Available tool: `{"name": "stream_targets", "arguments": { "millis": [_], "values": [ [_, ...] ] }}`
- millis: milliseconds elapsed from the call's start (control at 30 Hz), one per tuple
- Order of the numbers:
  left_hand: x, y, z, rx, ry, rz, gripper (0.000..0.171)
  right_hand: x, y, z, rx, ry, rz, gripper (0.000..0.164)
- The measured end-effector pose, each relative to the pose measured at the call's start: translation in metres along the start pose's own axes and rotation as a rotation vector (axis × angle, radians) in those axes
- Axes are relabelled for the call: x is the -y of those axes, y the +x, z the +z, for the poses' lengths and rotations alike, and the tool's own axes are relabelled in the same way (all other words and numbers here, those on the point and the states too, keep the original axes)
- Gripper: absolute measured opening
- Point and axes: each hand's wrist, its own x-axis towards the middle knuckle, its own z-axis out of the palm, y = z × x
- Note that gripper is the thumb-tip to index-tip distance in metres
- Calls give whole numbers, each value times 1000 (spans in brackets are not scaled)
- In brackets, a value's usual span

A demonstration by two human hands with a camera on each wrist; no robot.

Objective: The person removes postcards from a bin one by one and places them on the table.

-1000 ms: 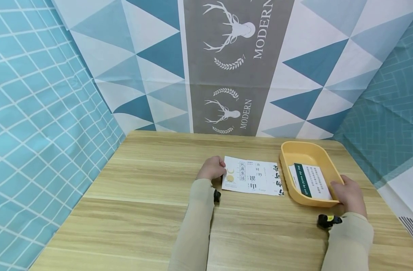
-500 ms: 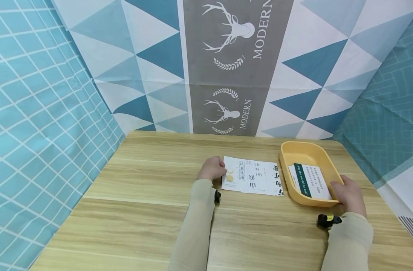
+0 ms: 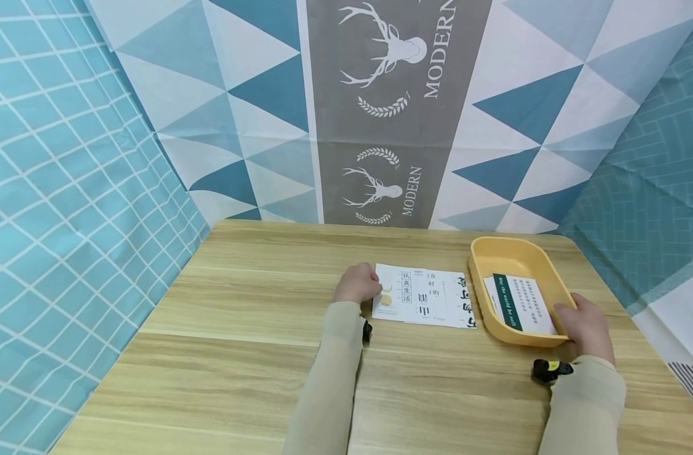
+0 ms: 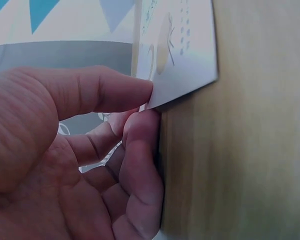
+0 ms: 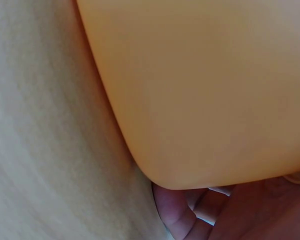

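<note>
My left hand (image 3: 358, 282) pinches the left end of a white printed card (image 3: 387, 297) with a moon and sun drawing. In the left wrist view the thumb (image 4: 115, 92) lies on the card's face at its corner, with fingers curled beneath. The corner is lifted slightly off the wood. More white cards with black characters (image 3: 437, 300) lie in a row to its right, seemingly overlapping. My right hand (image 3: 587, 325) grips the near right corner of a yellow tray (image 3: 514, 248), thumb over the rim and fingers outside. Inside the tray lie several cards, a green-banded card (image 3: 528, 306) on top.
The wooden table (image 3: 238, 354) extends left and toward me. A patterned cloth wall (image 3: 267, 126) stands along its back edge. Blue tiled cloth (image 3: 50, 189) hangs at the left, and teal cloth (image 3: 654, 208) at the right close to the tray.
My left hand has shifted slightly to the right with the moon-and-sun card, whose end appears a little flatter. The right hand and tray have stayed in place.
</note>
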Motion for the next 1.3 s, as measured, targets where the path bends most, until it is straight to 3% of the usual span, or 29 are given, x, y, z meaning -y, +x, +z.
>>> {"name": "stream_targets", "arguments": {
  "millis": [533,1133,1300],
  "values": [
    [-6,-2,5,-8,86,-63,7,-2,3,0,3,14,21,65],
    [-3,1,4,23,66,-10,10,-1,2,1,7,34,33,66],
    [-14,-6,-5,-19,67,43,13,-2,1,1,9,29,31,66]
  ]
}}
